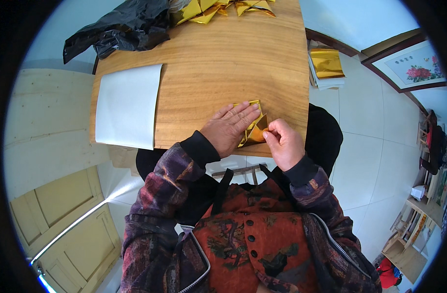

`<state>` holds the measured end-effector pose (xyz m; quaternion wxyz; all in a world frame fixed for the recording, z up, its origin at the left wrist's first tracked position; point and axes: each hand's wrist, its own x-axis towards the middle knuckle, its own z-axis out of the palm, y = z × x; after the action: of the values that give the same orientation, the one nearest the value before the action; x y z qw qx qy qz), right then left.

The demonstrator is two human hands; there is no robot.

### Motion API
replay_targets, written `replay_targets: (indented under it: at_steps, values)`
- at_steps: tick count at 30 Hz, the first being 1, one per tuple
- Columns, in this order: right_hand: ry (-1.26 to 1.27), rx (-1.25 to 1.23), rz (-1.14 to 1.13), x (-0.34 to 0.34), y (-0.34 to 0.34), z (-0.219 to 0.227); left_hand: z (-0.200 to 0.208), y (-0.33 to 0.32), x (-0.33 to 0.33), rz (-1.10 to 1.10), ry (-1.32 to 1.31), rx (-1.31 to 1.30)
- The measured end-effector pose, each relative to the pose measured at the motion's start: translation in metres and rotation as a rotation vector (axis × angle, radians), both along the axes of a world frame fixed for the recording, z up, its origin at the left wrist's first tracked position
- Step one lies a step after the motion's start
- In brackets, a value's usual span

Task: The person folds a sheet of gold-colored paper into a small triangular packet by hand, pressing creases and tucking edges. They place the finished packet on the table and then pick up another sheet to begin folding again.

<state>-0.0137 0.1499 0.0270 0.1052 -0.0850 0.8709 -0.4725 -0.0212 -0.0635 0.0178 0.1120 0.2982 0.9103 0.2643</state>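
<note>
A sheet of gold foil paper [258, 132], partly folded, lies at the near edge of the wooden table [209, 73]. My left hand [228, 128] rests flat on it with fingers stretched out, covering much of its left part. Between the thumb and fingers of my right hand [285, 143] is the paper's right corner, lifted off the table as a raised flap. At the table's far edge lie several folded gold paper pieces [204, 10].
A white sheet [128, 107] lies at the table's left side, with a crumpled black plastic bag [131, 30] beyond it. Right of the table, gold paper [327, 63] tops a white stack. A framed flower picture [411, 63] hangs on the right wall.
</note>
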Motion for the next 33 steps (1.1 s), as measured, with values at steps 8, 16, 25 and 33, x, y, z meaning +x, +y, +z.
replay_targets:
  at_steps: [8, 16, 25, 33]
  values:
    - [0.044, 0.109, -0.004, 0.0, -0.004, 0.006, 0.001, -0.001, 0.0, 0.011, -0.074, 0.06]
    - [0.05, 0.2, -0.008, 0.0, -0.01, 0.008, 0.002, -0.002, 0.0, 0.028, -0.096, 0.149]
    - [0.126, 0.183, 0.022, -0.004, -0.007, 0.009, 0.002, -0.002, -0.001, 0.005, -0.058, 0.102]
    - [0.118, 0.189, 0.036, -0.004, -0.006, 0.008, 0.001, -0.001, -0.001, -0.001, -0.031, 0.058]
